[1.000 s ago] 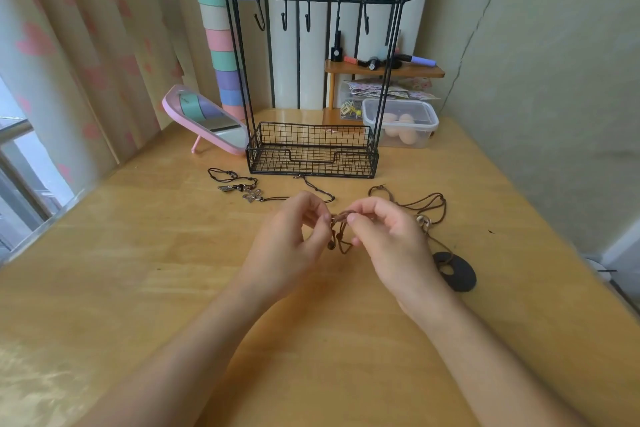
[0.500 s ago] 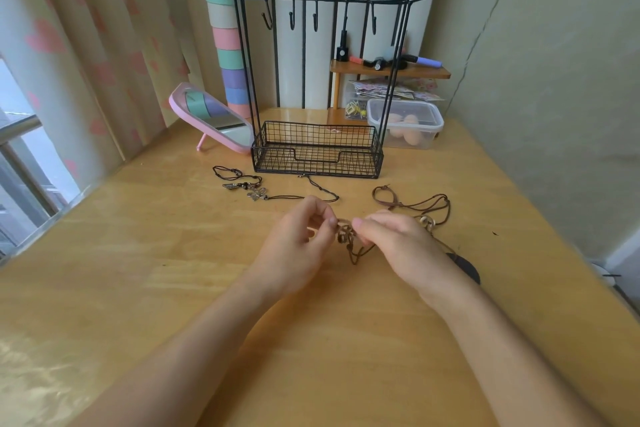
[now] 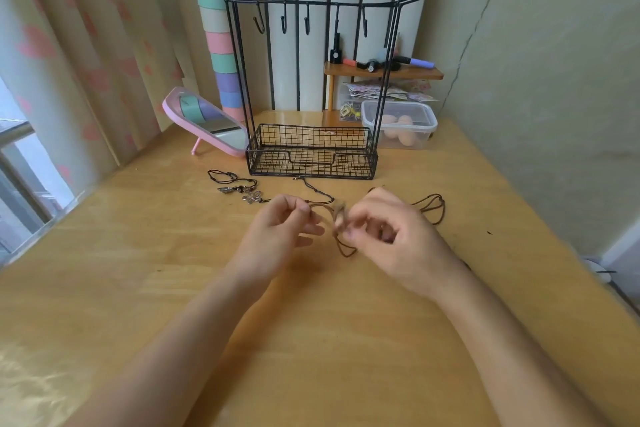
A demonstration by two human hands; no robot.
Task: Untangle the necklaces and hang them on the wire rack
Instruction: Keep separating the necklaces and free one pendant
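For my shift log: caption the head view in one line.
Left hand and right hand pinch a tangled brown cord necklace over the table; wire rack hooks empty.

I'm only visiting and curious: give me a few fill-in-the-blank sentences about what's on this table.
1. The rack has ____ hooks, all bare.
2. The mirror left of the rack has a ____ frame.
3. The left hand and right hand both pinch a ____ cord.
Missing words: five; pink; brown.

Brown cord necklace [image 3: 341, 246], black wire rack [image 3: 311, 152], pink mirror [image 3: 207, 121].
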